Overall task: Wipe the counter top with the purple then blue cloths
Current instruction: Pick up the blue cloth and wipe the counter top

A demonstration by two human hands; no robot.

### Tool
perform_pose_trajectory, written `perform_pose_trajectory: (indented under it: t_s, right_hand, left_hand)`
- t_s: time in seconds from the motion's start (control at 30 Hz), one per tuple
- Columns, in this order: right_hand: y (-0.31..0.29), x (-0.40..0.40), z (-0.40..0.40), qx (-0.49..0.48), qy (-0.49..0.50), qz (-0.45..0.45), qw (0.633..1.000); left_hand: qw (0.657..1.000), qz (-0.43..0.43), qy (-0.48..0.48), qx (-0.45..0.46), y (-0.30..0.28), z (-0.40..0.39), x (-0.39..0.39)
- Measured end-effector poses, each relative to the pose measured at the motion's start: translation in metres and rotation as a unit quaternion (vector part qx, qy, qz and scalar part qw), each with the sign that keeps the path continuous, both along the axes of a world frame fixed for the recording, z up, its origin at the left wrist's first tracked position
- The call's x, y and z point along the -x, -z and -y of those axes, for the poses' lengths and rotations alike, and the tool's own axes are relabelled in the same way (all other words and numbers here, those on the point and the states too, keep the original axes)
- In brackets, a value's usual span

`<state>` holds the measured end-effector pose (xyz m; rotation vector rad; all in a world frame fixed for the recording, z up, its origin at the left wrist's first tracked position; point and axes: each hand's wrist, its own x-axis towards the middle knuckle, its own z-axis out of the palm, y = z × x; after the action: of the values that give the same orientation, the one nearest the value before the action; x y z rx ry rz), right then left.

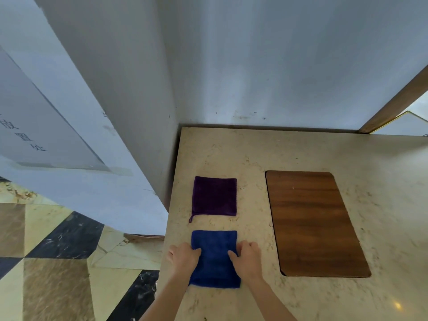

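A folded blue cloth (214, 260) lies flat on the beige stone counter top (254, 154), near its left front part. My left hand (183, 257) rests on the cloth's left edge, and my right hand (246, 257) on its right edge, each with thumb and fingers laid on the fabric. Just beyond it, a folded purple cloth (214, 196) with a small loop at its near left corner lies flat, untouched.
A brown wooden board (312, 221) is set into the counter to the right of the cloths. A grey wall (278, 66) runs along the back, and the counter's left edge drops to a tiled floor (58, 262).
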<state>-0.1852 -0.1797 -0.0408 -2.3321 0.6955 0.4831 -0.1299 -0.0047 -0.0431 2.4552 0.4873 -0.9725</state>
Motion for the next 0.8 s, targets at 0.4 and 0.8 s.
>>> perform_pose_trajectory:
  t_s: [0.4, 0.8]
  right_hand:
    - [-0.006, 0.013, 0.012, -0.107, -0.057, 0.023, 0.992]
    - [-0.035, 0.017, 0.02, -0.068, -0.096, 0.054, 0.992]
  left_hand:
    - [0.98, 0.079, -0.072, 0.166, -0.005, -0.028, 0.015]
    - [0.956, 0.168, -0.008, 0.239, -0.043, -0.036, 0.024]
